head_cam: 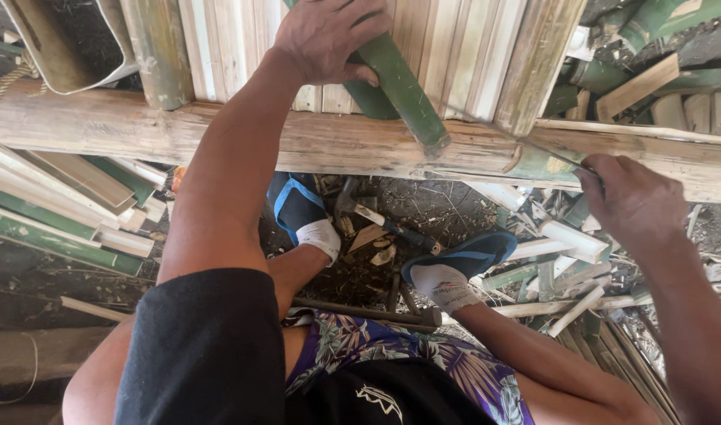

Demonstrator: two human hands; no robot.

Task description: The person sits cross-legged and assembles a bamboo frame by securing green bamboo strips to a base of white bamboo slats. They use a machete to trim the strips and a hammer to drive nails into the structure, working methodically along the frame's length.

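Head view: the left hand [325, 35] has its fingers wrapped around a green bamboo piece [400, 86] that leans on a horizontal wooden beam [219, 130]. The right hand [632, 197] pinches a thin blade [553, 157] against the beam. A hammer [380, 220] lies on the dirt floor [439, 205] between scattered bamboo strips [565, 275].

Rough outdoor bamboo workshop, set on bare dark earth. Shown by a thick, pale, weathered wooden beam [219, 134] laid across as a work rest, pale split bamboo slats [455, 47] leaning side by side over it, long green and cream bamboo strips [53, 212] stacked to one side, short cut bamboo offcuts and shavings [565, 267] littering the ground, and a dark-handled steel hammer [376, 216] lying in the dirt between two feet.
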